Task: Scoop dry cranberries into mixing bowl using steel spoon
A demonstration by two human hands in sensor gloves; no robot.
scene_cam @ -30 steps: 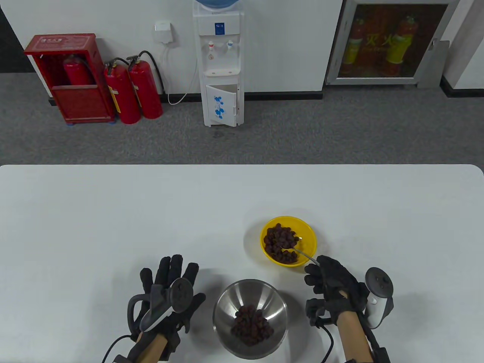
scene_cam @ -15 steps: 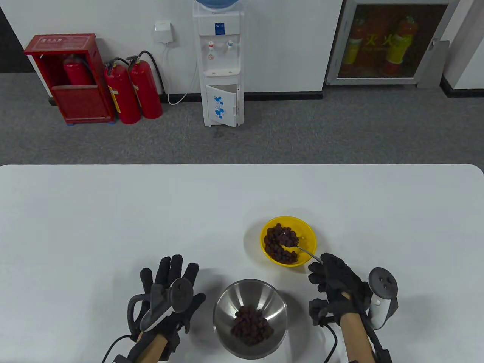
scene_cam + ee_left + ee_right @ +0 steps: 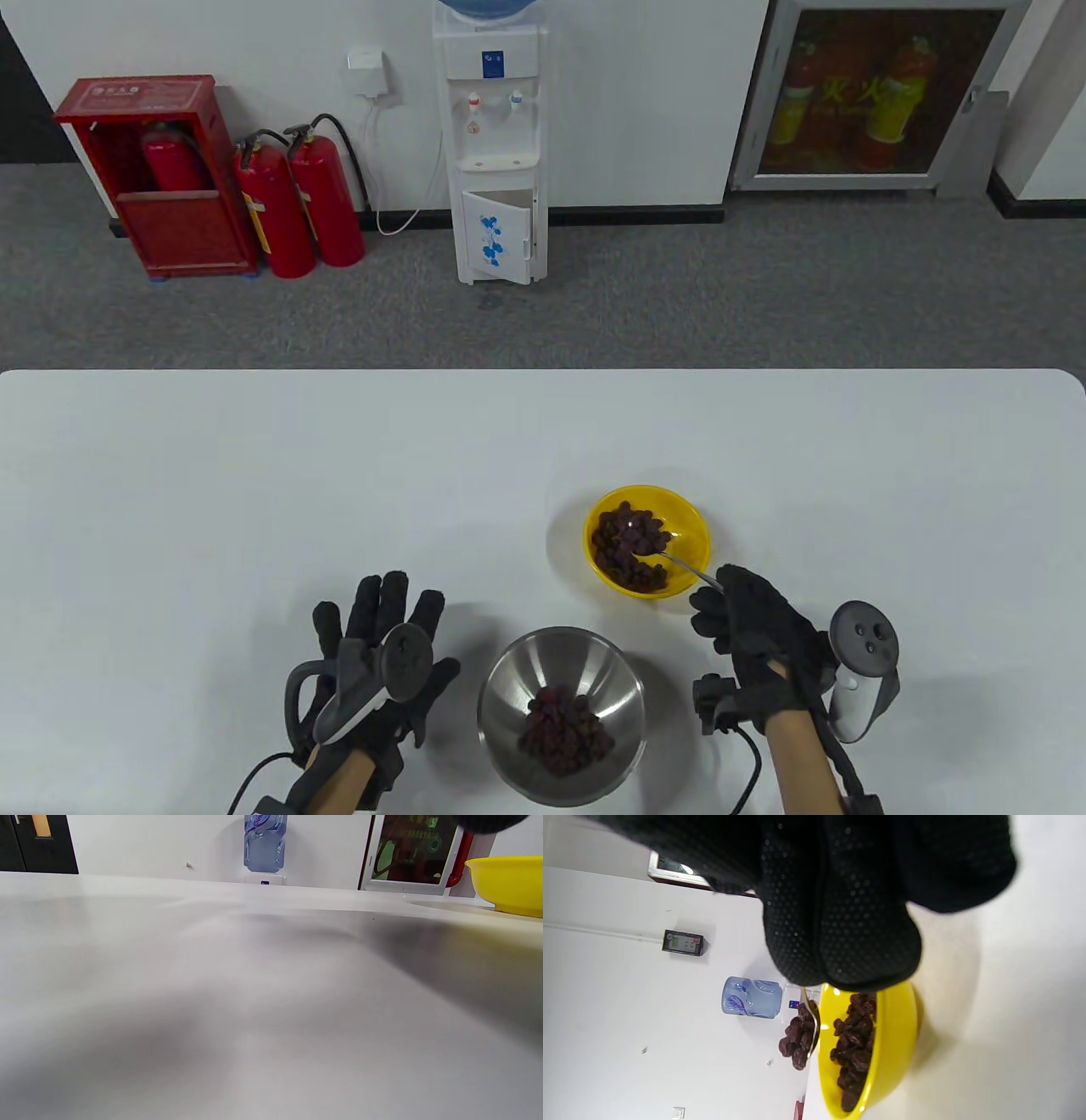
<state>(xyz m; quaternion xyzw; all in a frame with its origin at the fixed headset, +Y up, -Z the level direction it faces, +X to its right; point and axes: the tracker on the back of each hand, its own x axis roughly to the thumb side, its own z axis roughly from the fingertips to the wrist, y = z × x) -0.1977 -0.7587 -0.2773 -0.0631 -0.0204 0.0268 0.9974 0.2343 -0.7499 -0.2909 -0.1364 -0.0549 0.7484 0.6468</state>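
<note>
Cranberries (image 3: 629, 550), dried and dark, now heaped on steel spoon (image 3: 657, 550), lifted from yellow plastic bowl (image 3: 689, 513) a second ago. Right hand (image 3: 751, 624) pinches handle; left hand (image 3: 382, 654) spread flat on desk (image 3: 254, 509). Next: carry to near steel mixing bowl (image 3: 560, 658).

A: Where's the steel spoon (image 3: 670, 560)?
B: In the right hand (image 3: 751, 624), loaded with cranberries (image 3: 632, 548) over the yellow bowl (image 3: 691, 518)
A: And the left hand (image 3: 382, 662)?
B: Flat on the table (image 3: 254, 509), beside the mixing bowl (image 3: 509, 679)
</note>
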